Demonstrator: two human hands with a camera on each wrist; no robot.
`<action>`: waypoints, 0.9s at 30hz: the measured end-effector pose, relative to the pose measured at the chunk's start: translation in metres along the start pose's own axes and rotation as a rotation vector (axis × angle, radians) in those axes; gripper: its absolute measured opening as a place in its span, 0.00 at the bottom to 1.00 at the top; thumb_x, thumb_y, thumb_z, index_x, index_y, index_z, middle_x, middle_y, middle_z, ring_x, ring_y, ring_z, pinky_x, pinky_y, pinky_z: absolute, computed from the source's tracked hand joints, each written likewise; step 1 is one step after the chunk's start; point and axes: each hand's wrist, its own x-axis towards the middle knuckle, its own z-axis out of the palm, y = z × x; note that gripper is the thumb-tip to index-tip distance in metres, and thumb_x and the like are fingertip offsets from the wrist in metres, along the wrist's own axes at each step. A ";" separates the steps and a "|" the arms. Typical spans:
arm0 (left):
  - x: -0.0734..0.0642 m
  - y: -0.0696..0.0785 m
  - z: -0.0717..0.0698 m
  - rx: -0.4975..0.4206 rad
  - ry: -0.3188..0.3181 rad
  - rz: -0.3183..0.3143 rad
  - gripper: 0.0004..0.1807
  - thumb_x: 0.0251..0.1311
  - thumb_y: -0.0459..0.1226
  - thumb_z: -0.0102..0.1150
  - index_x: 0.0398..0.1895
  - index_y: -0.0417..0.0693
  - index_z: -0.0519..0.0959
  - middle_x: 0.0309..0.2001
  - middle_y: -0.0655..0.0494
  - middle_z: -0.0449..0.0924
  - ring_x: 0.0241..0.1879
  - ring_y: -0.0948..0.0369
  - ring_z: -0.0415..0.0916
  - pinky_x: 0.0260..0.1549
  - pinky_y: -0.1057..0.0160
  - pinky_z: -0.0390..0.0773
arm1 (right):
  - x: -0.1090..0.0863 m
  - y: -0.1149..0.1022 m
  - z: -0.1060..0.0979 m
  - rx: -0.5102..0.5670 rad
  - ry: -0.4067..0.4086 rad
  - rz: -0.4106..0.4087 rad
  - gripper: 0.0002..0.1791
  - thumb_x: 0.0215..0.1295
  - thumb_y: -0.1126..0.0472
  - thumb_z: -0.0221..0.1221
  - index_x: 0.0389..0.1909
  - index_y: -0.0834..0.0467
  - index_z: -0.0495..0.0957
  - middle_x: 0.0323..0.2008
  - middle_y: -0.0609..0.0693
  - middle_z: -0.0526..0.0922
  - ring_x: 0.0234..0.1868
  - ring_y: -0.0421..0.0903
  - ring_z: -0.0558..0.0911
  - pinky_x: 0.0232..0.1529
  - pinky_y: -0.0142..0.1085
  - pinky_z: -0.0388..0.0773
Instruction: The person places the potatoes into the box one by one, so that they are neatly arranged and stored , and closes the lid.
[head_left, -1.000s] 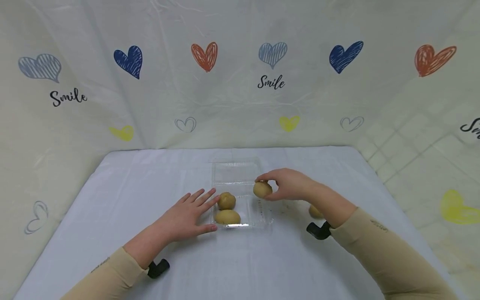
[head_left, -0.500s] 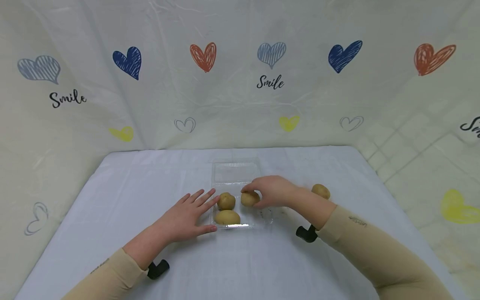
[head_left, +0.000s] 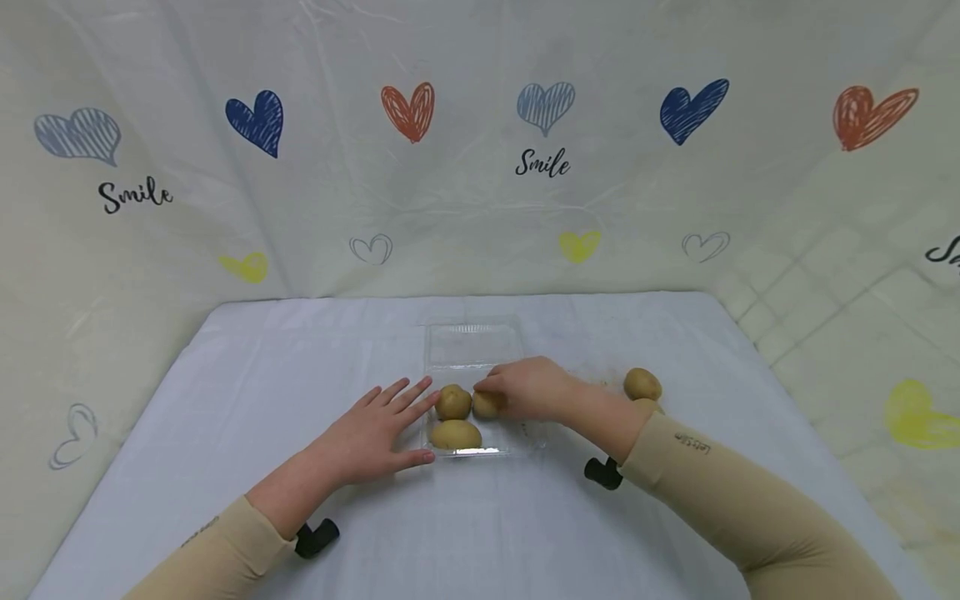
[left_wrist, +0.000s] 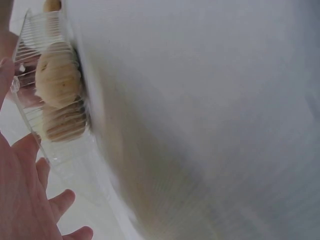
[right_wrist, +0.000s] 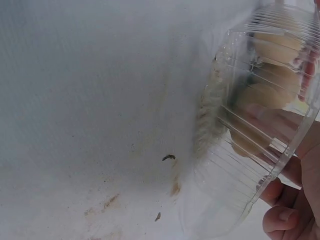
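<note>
Holding a round, yellow-brown potato (head_left: 486,407) inside the clear plastic container (head_left: 491,452), beside two other yellow-brown potatoes (head_left: 455,435), the right hand (head_left: 531,389) has a curled grip; the left hand (head_left: 367,440), fingers straight, grasps nothing at the container's left edge.

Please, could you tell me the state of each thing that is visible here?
Container: open
Lid: folded back
Left hand: fingers spread, at the container's left edge
Right hand: gripping a potato
Held potato: inside the container
Round potato: inside the container
Oval potato: inside the container
Loose potato: outside, ungripped
Another potato: outside, mostly hidden by the right sleeve
Cloth: soiled with crumbs
</note>
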 end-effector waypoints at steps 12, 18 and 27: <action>0.000 0.000 0.001 0.000 0.017 0.007 0.48 0.61 0.72 0.42 0.80 0.65 0.48 0.80 0.61 0.42 0.77 0.49 0.45 0.70 0.40 0.52 | 0.000 -0.002 0.003 -0.069 0.047 -0.083 0.26 0.58 0.58 0.72 0.59 0.48 0.80 0.49 0.44 0.82 0.41 0.41 0.83 0.42 0.36 0.82; 0.000 0.000 0.002 -0.012 0.011 0.003 0.47 0.62 0.71 0.44 0.80 0.66 0.48 0.80 0.62 0.41 0.77 0.49 0.44 0.71 0.40 0.51 | -0.003 0.000 0.004 -0.030 0.070 -0.082 0.27 0.57 0.59 0.72 0.59 0.48 0.80 0.50 0.43 0.81 0.44 0.41 0.83 0.42 0.36 0.82; 0.000 -0.001 0.001 -0.002 0.006 0.000 0.48 0.60 0.74 0.39 0.80 0.66 0.47 0.80 0.62 0.40 0.77 0.49 0.44 0.71 0.41 0.51 | -0.009 0.003 -0.003 0.047 0.072 -0.050 0.25 0.60 0.56 0.70 0.60 0.45 0.79 0.53 0.41 0.80 0.49 0.41 0.82 0.48 0.38 0.81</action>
